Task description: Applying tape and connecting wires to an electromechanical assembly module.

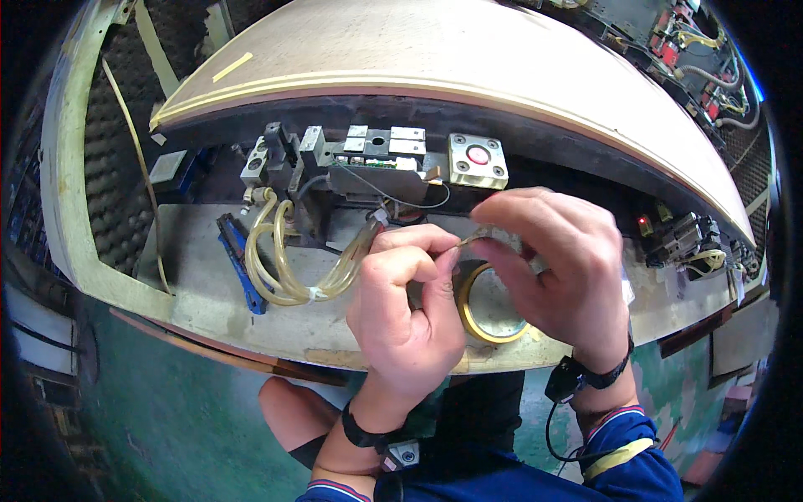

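A workshop, plainly, or a small factory floor. Centre frame, a worn grey workbench [201,284] carrying a metal fixture block [376,159] with bolted plates and a red-centred square unit [478,160]. Left of centre, loops of yellowish tubing [280,268] beside a blue hand tool [242,259]. Upper right, racks of wired machinery [694,58] with red parts and hoses. Lower left, scuffed green-painted floor [167,410]. Far left, dark ribbed foam padding [113,167].

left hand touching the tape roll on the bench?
Cannot tell. In the head view the left hand overlaps the yellow tape roll and hides its left edge; neither contact nor a gap shows.
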The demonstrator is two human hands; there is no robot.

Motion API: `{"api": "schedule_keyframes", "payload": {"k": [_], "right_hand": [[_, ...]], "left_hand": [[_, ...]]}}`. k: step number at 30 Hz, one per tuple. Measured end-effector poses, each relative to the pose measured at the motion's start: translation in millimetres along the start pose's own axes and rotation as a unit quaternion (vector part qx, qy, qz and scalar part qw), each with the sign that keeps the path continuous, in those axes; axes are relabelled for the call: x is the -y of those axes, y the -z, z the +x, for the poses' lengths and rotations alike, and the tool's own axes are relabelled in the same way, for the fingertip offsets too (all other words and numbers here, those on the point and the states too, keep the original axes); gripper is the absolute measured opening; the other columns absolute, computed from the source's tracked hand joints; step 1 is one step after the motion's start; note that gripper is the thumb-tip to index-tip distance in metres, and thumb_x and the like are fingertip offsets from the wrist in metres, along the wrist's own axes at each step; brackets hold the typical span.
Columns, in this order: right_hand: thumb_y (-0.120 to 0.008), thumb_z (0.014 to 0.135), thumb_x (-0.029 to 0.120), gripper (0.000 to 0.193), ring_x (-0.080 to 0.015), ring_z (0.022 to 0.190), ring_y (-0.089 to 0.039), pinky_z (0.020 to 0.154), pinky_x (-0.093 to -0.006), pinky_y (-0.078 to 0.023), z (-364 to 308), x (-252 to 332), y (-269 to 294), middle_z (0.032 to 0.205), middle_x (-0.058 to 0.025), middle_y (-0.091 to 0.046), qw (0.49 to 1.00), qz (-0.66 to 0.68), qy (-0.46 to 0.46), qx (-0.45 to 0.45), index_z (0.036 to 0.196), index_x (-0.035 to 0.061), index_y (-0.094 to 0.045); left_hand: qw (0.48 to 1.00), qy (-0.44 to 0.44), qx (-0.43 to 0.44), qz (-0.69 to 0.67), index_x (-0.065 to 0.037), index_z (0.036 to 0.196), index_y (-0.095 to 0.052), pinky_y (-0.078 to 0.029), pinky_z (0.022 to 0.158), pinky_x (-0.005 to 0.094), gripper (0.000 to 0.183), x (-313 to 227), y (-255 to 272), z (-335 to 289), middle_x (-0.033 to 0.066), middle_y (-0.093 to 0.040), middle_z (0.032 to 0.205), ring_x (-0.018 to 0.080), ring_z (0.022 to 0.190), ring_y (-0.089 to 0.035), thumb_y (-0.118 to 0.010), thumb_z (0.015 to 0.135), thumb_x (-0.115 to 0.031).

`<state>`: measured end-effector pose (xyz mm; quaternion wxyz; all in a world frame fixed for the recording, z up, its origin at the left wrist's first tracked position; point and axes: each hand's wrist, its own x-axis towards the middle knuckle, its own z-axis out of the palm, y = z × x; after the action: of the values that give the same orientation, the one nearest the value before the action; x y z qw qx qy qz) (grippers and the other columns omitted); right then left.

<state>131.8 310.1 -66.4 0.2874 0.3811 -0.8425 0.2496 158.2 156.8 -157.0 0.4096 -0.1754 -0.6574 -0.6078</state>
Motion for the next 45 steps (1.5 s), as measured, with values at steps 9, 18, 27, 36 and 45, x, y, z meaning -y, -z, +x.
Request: {"api": "schedule_keyframes", "payload": {"k": [9,18,27,36,45], "right_hand": [[-0.087,0.078,0.002,0.023,-0.027,0.086,-0.073,0.072,-0.0362,-0.058,2.6,-4.0,-9.4,0.099,-0.0117,-0.071,0.997,0.065,0.033,-0.016,0.099,0.0045,-0.079],[-0.083,0.08,-0.001,0.016,-0.0243,0.087,-0.07,0.076,-0.034,-0.055,3.7,-8.3,-14.2,0.098,-0.011,-0.068,0.993,0.115,0.001,-0.029,0.094,0.0033,-0.075],[-0.083,0.081,-0.002,0.016,-0.0225,0.087,-0.068,0.076,-0.0337,-0.054,3.7,-10.2,-15.8,0.098,-0.0099,-0.066,0.991,0.129,0.014,-0.019,0.095,0.0038,-0.077],[-0.083,0.083,-0.001,0.015,-0.0223,0.088,-0.067,0.075,-0.0336,-0.054,2.9,-10.8,-16.4,0.099,-0.0102,-0.066,0.992,0.124,0.015,-0.027,0.095,0.004,-0.076],[-0.083,0.082,0.0,0.016,-0.0229,0.087,-0.068,0.074,-0.0337,-0.054,1.8,-10.0,-17.3,0.098,-0.0107,-0.067,0.991,0.131,0.003,-0.03,0.094,0.0027,-0.073]], "left_hand": [[0.999,-0.025,0.036,0.024,0.0,0.111,-0.045,-0.058,0.091,0.0302,0.025,0.1,5.2,1.5,0.0231,-0.066,0.117,0.0192,0.103,-0.066,-0.062,0.102,0.016],[0.999,-0.02,0.022,0.017,0.003,0.125,-0.052,-0.057,0.088,0.0269,0.028,3.2,6.1,4.2,0.0218,-0.054,0.135,0.0153,0.103,-0.064,-0.059,0.101,0.015],[1.0,-0.027,0.001,-0.014,0.002,0.114,-0.058,-0.055,0.085,0.0295,0.019,4.5,3.7,4.6,0.0177,-0.064,0.115,0.0199,0.098,-0.064,-0.062,0.099,0.014],[0.999,-0.019,0.005,0.041,0.003,0.116,-0.056,-0.057,0.088,0.0274,0.02,1.9,5.0,1.8,0.0179,-0.053,0.13,0.0148,0.103,-0.064,-0.059,0.101,0.015],[0.993,-0.05,-0.044,0.1,0.001,0.113,-0.073,-0.059,0.083,0.0367,0.03,-2.2,3.2,1.1,0.0191,-0.063,0.121,0.0284,0.099,-0.069,-0.08,0.086,0.012]]}}
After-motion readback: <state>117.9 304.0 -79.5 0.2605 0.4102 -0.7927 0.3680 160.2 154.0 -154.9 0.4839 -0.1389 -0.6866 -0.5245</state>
